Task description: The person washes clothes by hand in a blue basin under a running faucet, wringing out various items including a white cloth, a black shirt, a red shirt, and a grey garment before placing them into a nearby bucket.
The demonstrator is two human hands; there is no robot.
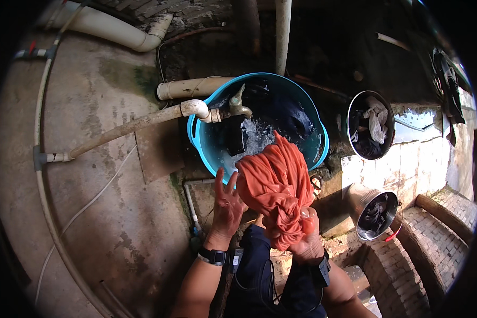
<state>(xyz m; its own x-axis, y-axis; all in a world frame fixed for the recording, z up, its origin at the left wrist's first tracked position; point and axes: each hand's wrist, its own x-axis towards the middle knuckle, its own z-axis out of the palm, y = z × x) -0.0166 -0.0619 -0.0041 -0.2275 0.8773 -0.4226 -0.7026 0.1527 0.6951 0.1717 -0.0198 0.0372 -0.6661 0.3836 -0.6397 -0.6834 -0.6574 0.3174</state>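
A bunched, wet coral-red cloth (278, 187) hangs over the near side of a blue plastic tub (202, 149). My right hand (308, 234) grips the gathered lower end of the cloth. My left hand (226, 204) is raised at the cloth's left side, fingers spread, holding nothing. Above the tub a metal tap (236, 105) sits on a pale pipe, and water splashes and foams below it. Dark fabric (294, 117) lies in the water at the tub's far right. Both wrists wear straps with small devices.
To the right stand a round metal container (351, 141) holding dark and white cloths and a metal bucket (357, 210) with dark cloth and a red handle grip. Pale pipes (119, 131) cross the left wall. A log (421, 254) lies by brickwork at the lower right.
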